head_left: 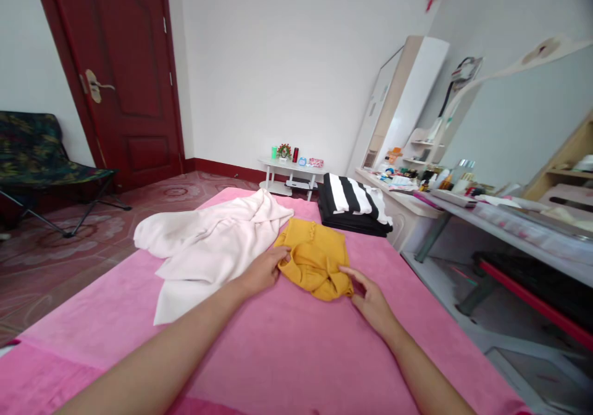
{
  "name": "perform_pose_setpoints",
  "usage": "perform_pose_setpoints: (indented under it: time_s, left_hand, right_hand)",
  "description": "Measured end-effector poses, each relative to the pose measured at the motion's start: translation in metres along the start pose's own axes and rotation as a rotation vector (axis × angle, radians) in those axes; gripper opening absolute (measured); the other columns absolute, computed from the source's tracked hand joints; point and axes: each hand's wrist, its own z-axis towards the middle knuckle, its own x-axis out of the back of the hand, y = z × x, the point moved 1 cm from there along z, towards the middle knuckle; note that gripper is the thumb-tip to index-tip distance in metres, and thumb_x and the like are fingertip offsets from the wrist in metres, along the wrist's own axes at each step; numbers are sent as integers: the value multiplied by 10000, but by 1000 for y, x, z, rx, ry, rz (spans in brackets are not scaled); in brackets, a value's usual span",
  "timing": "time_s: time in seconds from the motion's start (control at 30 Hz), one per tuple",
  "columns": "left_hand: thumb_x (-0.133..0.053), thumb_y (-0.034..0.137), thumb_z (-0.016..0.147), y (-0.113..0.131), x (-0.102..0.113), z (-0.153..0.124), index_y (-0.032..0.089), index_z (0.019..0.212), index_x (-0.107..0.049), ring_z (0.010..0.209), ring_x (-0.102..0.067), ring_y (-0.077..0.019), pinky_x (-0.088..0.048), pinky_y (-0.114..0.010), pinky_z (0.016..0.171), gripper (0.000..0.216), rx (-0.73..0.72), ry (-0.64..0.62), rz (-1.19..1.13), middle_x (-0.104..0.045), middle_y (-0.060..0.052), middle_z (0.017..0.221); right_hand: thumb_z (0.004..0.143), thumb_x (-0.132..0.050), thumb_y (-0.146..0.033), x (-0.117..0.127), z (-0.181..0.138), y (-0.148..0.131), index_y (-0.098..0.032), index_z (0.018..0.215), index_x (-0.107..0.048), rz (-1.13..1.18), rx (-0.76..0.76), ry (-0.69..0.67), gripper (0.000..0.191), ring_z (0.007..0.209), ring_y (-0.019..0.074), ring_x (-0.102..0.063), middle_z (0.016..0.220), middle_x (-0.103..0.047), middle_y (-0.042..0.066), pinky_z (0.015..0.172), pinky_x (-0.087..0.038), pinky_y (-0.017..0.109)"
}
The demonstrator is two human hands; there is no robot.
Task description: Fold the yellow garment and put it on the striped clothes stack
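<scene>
A mustard-yellow garment [319, 260] with a row of small buttons lies partly folded on the pink bedspread [296, 341]. At its left edge, my left hand [266, 270] pinches the fabric between thumb and fingers. My right hand [370, 297] is at the lower right corner, its thumb and index finger closed on the cloth. Left of the yellow garment, a cream-white garment [213, 236] is spread out loosely with wrinkles, close to my left forearm.
A folded stack of black and striped clothes [354, 205] sits at the bed's far right corner. Beyond stands a small white table [291, 167] with ornaments. A cluttered dressing table [509, 217] runs along the right. A folding chair [50, 162] and red door [125, 75] are left.
</scene>
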Motion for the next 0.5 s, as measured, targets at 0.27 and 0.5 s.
perform_pose_setpoints:
  time_s: [0.27, 0.5]
  left_hand:
    - [-401, -20, 645, -9, 0, -7, 168, 772, -650, 1164, -534, -181, -390, -328, 1011, 337, 105, 75, -115, -620, -63, 1189]
    - [-407, 230, 878, 3, 8, -9, 173, 595, -593, 1034, -587, -183, -429, -278, 919, 343, 137, 132, -85, -634, -63, 1115]
  right_hand:
    - [861, -510, -387, 10, -3, -19, -206, 1113, -633, 110, -111, 7, 334, 1192, 226, -522, 1224, -618, 68, 1068, -355, 403]
    - [892, -495, -431, 5, -5, -24, -245, 1181, -584, -120, 113, 61, 356, 1300, 239, -395, 1399, -452, 75, 1108, -278, 427]
